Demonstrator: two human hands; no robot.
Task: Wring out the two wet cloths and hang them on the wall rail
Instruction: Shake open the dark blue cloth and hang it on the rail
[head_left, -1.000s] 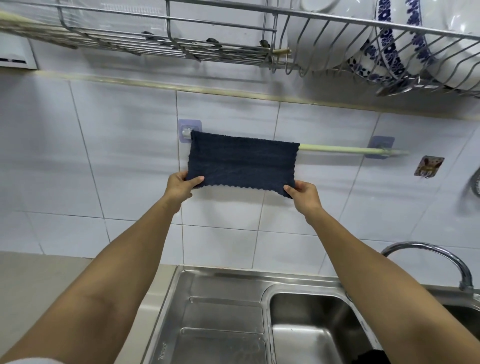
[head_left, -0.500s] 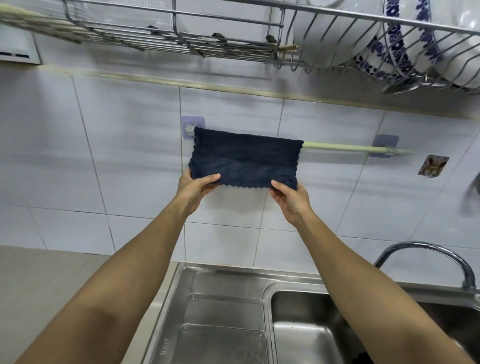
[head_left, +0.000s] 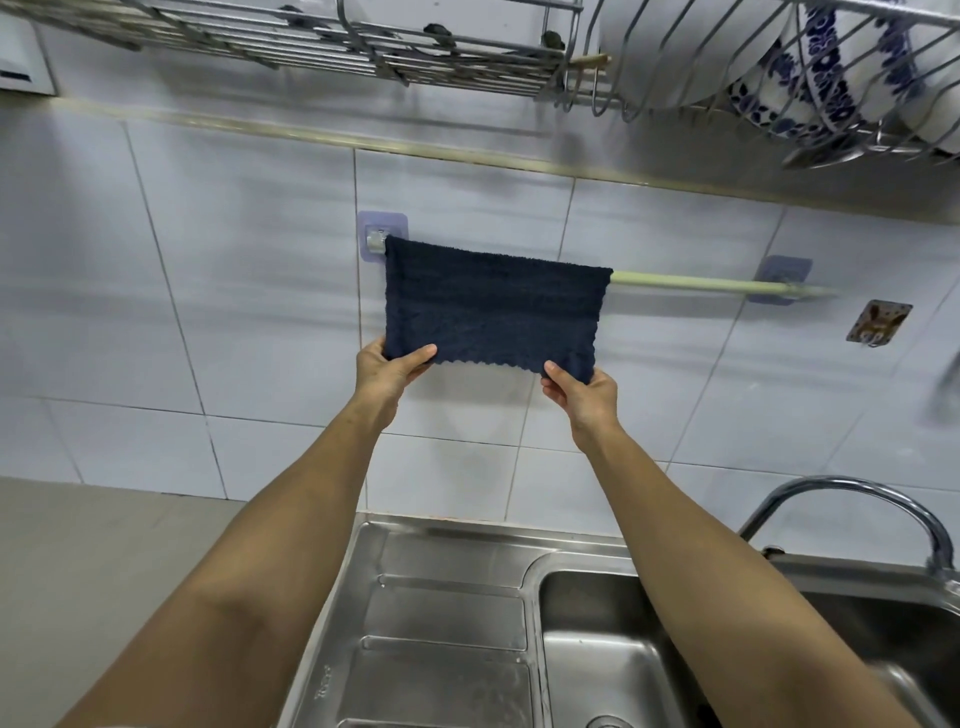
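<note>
A dark navy cloth (head_left: 493, 306) hangs folded over the left half of the pale green wall rail (head_left: 691, 283), which runs between two adhesive mounts on the tiled wall. My left hand (head_left: 392, 369) pinches the cloth's lower left corner. My right hand (head_left: 584, 392) pinches its lower right corner, and the cloth is spread flat between them. No second cloth shows in this view.
A steel sink (head_left: 597, 639) with a ribbed drainboard (head_left: 447, 634) lies below, with a curved tap (head_left: 852, 499) at right. A wire dish rack (head_left: 467, 57) holding blue-patterned plates (head_left: 826, 73) hangs overhead. A small adhesive hook (head_left: 878, 323) sits right of the rail.
Both hands stayed on the cloth's bottom corners, shifting slightly along the edge. The camera tilted, so the rail and cloth sit a little lower in view.
</note>
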